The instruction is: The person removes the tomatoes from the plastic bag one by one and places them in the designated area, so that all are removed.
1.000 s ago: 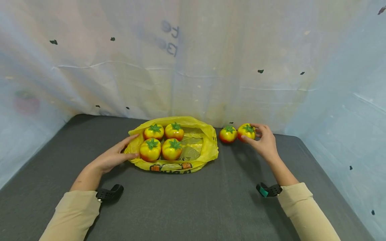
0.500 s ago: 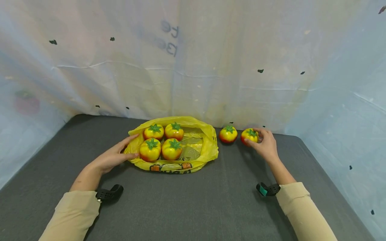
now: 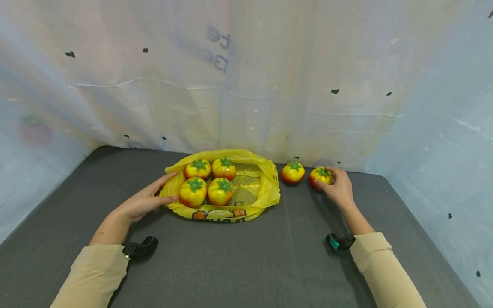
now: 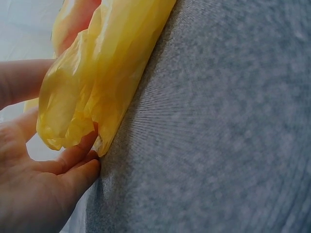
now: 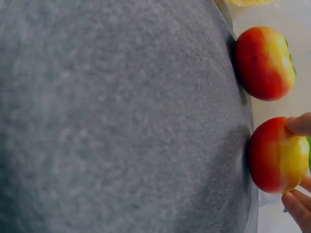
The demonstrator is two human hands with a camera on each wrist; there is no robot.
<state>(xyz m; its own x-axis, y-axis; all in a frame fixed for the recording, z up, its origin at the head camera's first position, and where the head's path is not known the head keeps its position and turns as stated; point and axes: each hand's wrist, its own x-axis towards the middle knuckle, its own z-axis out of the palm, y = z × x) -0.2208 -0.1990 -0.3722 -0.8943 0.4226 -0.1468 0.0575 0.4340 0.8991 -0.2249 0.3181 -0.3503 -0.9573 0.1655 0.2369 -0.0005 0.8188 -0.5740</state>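
Note:
A yellow plastic bag (image 3: 269, 184) lies with its mouth spread on the dark table, and several yellow-red toy tomatoes (image 3: 192, 191) with green leaf tops sit inside its left part. My left hand (image 3: 144, 201) holds the bag's left side, thumb and fingers around the bunched plastic (image 4: 73, 107). To the right of the bag, my right hand (image 3: 339, 186) pinches a toy tomato (image 3: 319, 177) between thumb and fingers, its underside right at the table surface. Another toy tomato (image 3: 292, 173) stands between that one and the bag; its red side (image 5: 262, 63) faces the right wrist view.
Pale translucent sheeting (image 3: 269, 85) hangs behind the table and along both sides. The dark grey table (image 3: 231, 261) reaches toward me in front of the bag. Black straps (image 3: 140, 247) show at both wrists.
My right hand has brought its tomato slightly right and down to the table, widening the gap to the neighbouring tomato. The left hand and the bag stay put.

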